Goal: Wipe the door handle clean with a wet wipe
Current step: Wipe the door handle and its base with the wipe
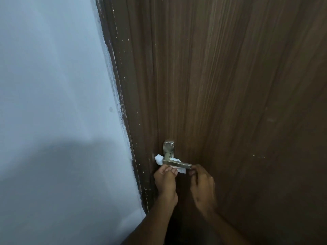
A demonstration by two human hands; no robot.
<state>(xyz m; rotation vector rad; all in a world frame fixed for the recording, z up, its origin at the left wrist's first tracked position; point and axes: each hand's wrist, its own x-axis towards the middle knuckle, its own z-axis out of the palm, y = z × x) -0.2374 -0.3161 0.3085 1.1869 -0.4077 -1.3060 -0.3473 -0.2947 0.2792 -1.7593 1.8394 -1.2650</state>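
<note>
A square-section metal door handle [177, 163] juts out from a dark wooden door [230, 85], its lever pointing right from a narrow backplate. A white wet wipe [159, 159] is tucked behind and under the lever near its base. My left hand [166, 179] reaches up from below and pinches the wipe against the underside of the lever. My right hand [201, 184] is just right of the lever, fingertips touching its free end; whether it grips the tip is hard to tell.
A pale bluish wall [53, 103] fills the left half. The dark door frame [127, 121], flecked with white paint, runs diagonally between wall and door. My shadow falls on the lower wall.
</note>
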